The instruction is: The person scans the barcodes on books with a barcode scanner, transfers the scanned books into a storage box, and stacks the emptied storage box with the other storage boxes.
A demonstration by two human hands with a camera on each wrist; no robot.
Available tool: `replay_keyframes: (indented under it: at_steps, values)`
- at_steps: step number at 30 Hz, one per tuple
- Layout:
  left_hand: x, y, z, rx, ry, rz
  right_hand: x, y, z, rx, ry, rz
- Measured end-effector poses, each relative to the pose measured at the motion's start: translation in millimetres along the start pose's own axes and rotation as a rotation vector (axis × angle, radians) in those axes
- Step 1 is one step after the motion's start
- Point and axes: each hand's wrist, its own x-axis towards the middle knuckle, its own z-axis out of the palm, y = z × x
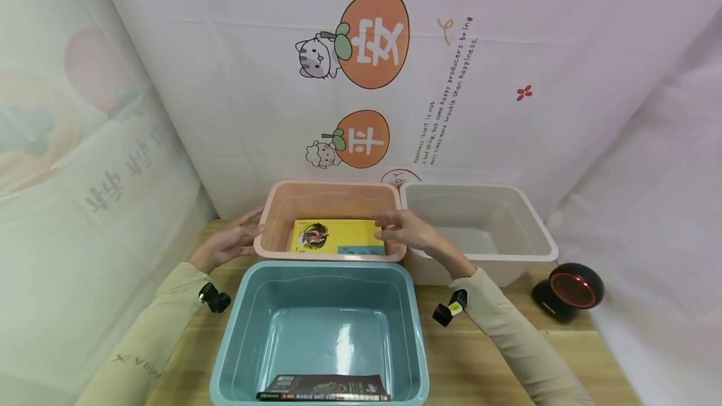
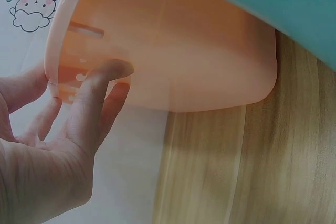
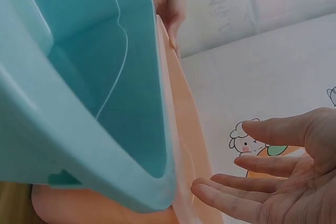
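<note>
A peach-coloured plastic bin [image 1: 333, 190] stands against the back cloth, with a yellow box or book [image 1: 344, 230] lying inside. My left hand [image 1: 228, 244] is at the bin's left end; in the left wrist view its fingertips touch the outer wall, near a slot. Over the bin's right rim reaches my right hand [image 1: 407, 230], fingers spread and holding nothing, palm visible in the right wrist view. In front stands a blue bin [image 1: 327, 324] with a dark, printed flat item [image 1: 327, 387] at its near end.
A grey-white bin [image 1: 530, 224] stands right of the peach one. Farther right, a black round device with a red ring [image 1: 575, 289] sits on the wooden table [image 1: 451, 362]. Printed white cloth [image 1: 248, 80] hangs behind and along both sides.
</note>
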Motion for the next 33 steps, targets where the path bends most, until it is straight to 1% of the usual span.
replay_keyframes:
  at_steps: [5, 9, 15, 19, 22, 29, 33]
  values:
    - [0.3, -1.3, -0.9, -0.004, -0.013, 0.013, -9.0, -1.0, 3.8, 0.019, -0.034, -0.033]
    - [0.5, -1.2, -2.1, -0.013, -0.007, 0.012, -18.7, -6.6, 8.3, -0.018, -0.066, -0.068]
    - [2.0, -2.1, -2.6, -0.017, 0.003, 0.002, -26.3, -11.4, 16.5, -0.049, -0.070, -0.133]
    - [3.0, -3.4, -2.4, -0.014, 0.001, 0.002, -31.2, -13.6, 21.0, -0.032, -0.077, -0.131]
    - [3.5, -3.7, -2.7, -0.013, -0.002, 0.005, -35.5, -16.0, 24.7, -0.013, -0.096, -0.119]
    - [2.3, -3.9, -3.6, -0.011, -0.015, 0.010, -43.7, -20.2, 37.5, -0.022, -0.124, -0.152]
    - [2.0, -4.3, -4.0, -0.005, -0.014, 0.015, -48.9, -22.4, 43.4, -0.028, -0.128, -0.132]
